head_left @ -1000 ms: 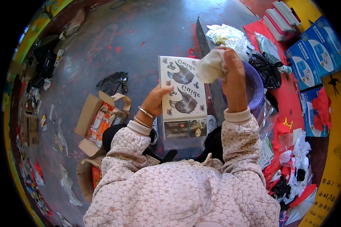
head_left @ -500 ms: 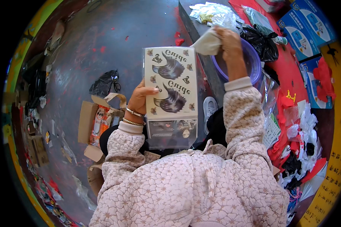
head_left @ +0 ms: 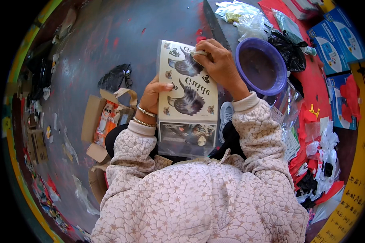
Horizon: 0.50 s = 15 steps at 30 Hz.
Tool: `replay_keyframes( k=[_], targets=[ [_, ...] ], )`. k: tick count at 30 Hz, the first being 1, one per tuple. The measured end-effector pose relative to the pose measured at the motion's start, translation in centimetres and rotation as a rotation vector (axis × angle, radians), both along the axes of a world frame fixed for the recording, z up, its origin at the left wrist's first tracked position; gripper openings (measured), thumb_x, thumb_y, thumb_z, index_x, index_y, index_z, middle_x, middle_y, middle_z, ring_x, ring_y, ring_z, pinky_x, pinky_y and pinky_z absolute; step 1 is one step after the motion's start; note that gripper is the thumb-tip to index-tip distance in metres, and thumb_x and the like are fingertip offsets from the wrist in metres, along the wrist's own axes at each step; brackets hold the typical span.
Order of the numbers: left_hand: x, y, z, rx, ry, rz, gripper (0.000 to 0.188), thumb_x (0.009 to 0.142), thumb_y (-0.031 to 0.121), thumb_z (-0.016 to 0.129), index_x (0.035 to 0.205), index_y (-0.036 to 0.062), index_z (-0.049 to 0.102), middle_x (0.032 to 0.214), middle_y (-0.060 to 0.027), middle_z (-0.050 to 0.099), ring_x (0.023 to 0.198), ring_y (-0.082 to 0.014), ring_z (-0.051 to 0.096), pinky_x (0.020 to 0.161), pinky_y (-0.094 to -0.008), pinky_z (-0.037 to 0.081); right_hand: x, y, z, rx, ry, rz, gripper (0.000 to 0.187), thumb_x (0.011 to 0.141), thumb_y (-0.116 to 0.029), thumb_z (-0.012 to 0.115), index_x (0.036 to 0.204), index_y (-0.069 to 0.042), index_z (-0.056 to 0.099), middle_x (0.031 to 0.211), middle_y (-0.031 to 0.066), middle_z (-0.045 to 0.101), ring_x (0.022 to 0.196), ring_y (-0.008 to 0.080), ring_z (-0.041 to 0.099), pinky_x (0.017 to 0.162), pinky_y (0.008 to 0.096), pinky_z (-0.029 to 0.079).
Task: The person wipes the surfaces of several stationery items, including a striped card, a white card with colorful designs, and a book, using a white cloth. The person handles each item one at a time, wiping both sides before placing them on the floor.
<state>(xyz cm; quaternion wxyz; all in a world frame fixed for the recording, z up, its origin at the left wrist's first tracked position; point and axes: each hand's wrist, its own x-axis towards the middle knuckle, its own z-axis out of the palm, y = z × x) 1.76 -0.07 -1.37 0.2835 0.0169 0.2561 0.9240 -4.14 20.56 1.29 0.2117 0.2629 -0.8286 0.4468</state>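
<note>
A cream sticker sheet (head_left: 188, 87) in clear plastic, printed with two dark wing-like pictures and small emblems, is held upright before my lap. A dark printed panel (head_left: 187, 133) shows at its lower end. My left hand (head_left: 154, 94) grips the sheet's left edge, thumb across the front and the other fingers hidden behind it. Bent over the sheet's upper right part, my right hand (head_left: 219, 60) pinches a pale cloth (head_left: 198, 53) against its face. Most of the cloth is hidden under the fingers.
To the right stands a purple basin (head_left: 260, 67) holding murky liquid, beside a black plastic bag (head_left: 288, 48). An open cardboard box (head_left: 94, 121) with an orange package sits left of me. Blue boxes (head_left: 338, 36) and a yellow clip (head_left: 314, 110) are farther right.
My right hand has come from above the basin, leftward and down onto the sheet, bringing the cloth. The cloth is now bunched against the sheet. My left hand keeps its hold.
</note>
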Motion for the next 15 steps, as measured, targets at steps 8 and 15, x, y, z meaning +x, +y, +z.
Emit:
replay_keyframes(
  k=[8,15],
  targets=[
    [-0.7,-1.2,0.5,0.104,-0.079,-0.03,0.034,0.087,0.014,0.047,0.116,-0.0029,0.045,0.106,-0.0178,0.058,0.09,-0.0247,0.061,0.076,-0.0362,0.053,-1.3,8.6,-2.9,-0.758,-1.044,-0.008,0.027,0.083,-0.026,0.058,0.092,-0.001,0.062,0.088,0.01,0.063,0.071,0.0175,0.062,0.06,0.0284,0.051],
    [-0.8,-0.8,-0.7,0.136,-0.089,-0.217,0.044,0.092,0.032,0.042,0.121,-0.0013,0.043,0.112,-0.0163,0.056,0.094,-0.0237,0.06,0.081,-0.0365,0.051,1.4,4.6,0.0,-1.135,-1.524,0.321,0.039,0.084,-0.033,0.058,0.103,0.001,0.056,0.091,0.0129,0.064,0.075,0.0218,0.063,0.067,0.0333,0.053]
  ],
)
